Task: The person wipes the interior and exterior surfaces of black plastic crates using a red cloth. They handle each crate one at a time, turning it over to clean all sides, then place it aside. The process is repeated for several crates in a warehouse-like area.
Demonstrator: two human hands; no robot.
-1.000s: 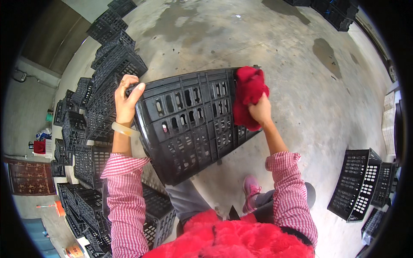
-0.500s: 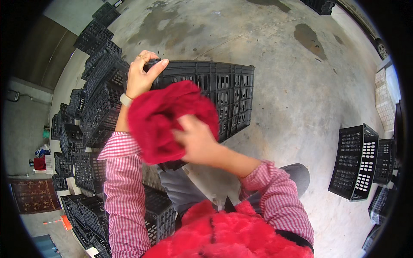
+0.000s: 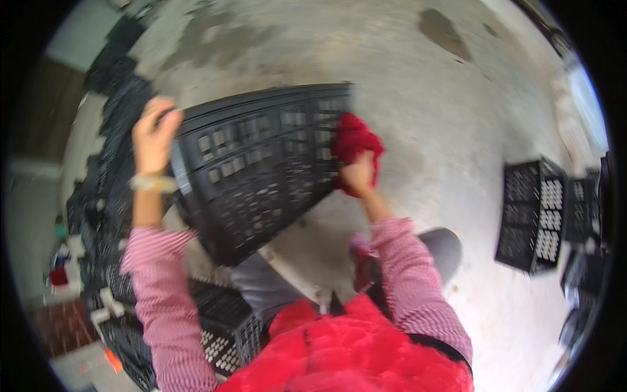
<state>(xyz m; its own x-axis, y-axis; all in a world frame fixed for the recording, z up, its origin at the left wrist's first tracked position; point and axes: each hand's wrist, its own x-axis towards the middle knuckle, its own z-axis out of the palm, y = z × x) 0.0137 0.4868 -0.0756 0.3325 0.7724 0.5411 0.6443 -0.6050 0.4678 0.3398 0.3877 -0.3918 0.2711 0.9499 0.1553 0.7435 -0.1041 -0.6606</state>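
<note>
Tilted in front of me is a black slotted plastic crate (image 3: 251, 173). My left hand (image 3: 154, 136), with a pale bangle at the wrist, has its fingers closed over the crate's upper left corner. A red cloth (image 3: 356, 130) is bunched in my right hand (image 3: 359, 172) and rests against the crate's right end. The frame is blurred by motion, so fine detail on the crate and fingers is soft.
Stacks of black crates (image 3: 111, 85) line the left side, with more beside my legs (image 3: 222, 326). Another group of crates (image 3: 530, 215) stands at the right, near pale stacked items (image 3: 575, 124). The concrete floor (image 3: 274, 46) has dark damp patches.
Since half a second ago, my right hand and cloth have moved from the crate's left part to its right end. My left hand and the crate have shifted left in view.
</note>
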